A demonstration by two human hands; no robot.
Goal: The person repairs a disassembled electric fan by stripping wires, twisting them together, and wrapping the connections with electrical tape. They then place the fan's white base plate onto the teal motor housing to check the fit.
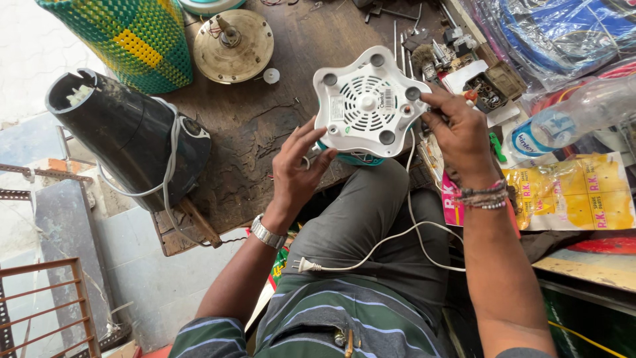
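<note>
Holding a white mixer-grinder base (368, 103) upside down above the lap, over the near edge of a worn wooden workbench (252, 126). Right hand (460, 136) clamped on the right rim, fingers curled over the edge by one rubber foot. Left hand (297, 169) cupped beneath the lower left rim, fingers spread, supporting rather than pinching. Bottom cover seated on the housing, round feet all in place, no tool in either hand, so opening not yet begun by the look of it. White power cord with plug (306, 266) trailing loose across the grey trousers. Black motor housing (129, 136) lying on its side at the bench's left; bare brass-coloured rotor disc (232, 45) further back.
</note>
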